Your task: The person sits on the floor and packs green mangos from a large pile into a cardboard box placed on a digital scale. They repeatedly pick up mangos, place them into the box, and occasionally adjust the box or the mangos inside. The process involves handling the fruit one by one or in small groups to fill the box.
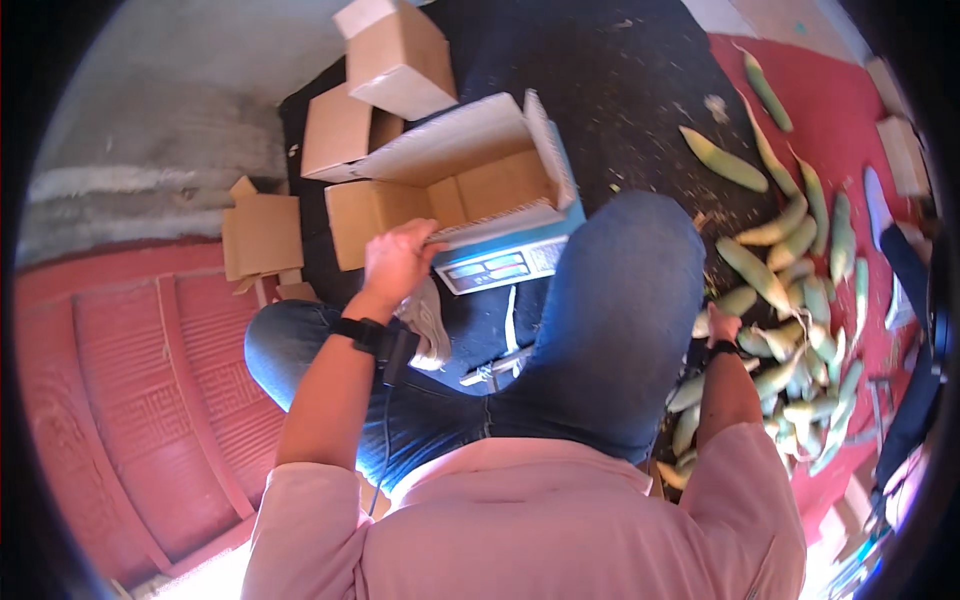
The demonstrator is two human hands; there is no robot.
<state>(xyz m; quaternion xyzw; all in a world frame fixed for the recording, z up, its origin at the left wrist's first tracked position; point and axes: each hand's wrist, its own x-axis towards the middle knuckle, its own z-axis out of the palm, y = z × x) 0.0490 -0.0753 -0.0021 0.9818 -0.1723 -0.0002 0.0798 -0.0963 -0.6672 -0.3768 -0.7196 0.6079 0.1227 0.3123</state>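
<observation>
An open cardboard box (500, 185) stands on a blue scale (548, 256) with a display panel on its near side. My left hand (398, 262) is closed on the near left edge of this box, its fingers bent over the cardboard. To my right, a heap of pale green and white radishes (755, 275) spreads over black and red ground. My right hand (724, 324) reaches down at the heap's near left side, against a radish (738, 301). Its fingers are small and partly hidden, so whether they grip that radish is unclear.
More cardboard boxes (400, 60) stand beyond the scale, and another box (262, 237) is at the left by a red panelled surface (130, 400). A shoe (425, 325) shows below my left wrist. At the far right another person's dark-clothed leg (900, 275) shows.
</observation>
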